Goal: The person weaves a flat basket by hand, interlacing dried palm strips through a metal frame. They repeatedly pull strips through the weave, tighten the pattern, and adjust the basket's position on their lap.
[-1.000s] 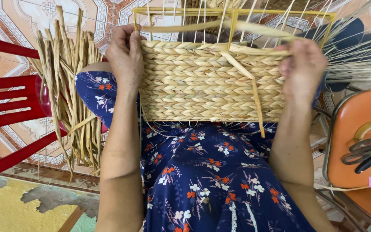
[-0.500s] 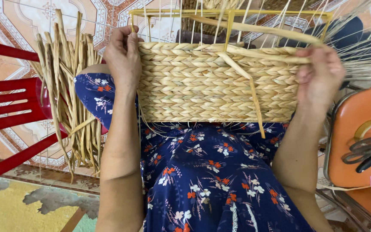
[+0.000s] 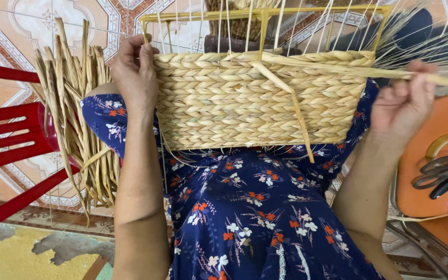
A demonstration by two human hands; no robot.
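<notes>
Head view: my left hand [image 3: 135, 72] grips the left edge of the woven basket [image 3: 257, 101] resting on my lap, fingers [image 3: 146, 54] curled over its rim. My right hand [image 3: 403, 103] pinches a straw strand [image 3: 338, 70] pulled taut rightward from the rim.

Two hands at work: left [image 3: 133, 72] and right [image 3: 403, 103]. One half-woven straw basket [image 3: 257, 101] on one yellow wire frame [image 3: 265, 13], w/ one loose strand [image 3: 348, 70] drawn out to the side. One bundle of dried reeds [image 3: 76, 114] (stalks too many to count). One red plastic chair [image 3: 11, 150], one orange chair [image 3: 442, 140] carrying one pr. of scissors [image 3: 442, 173] and one roll of tape [image 3: 447, 145].
</notes>
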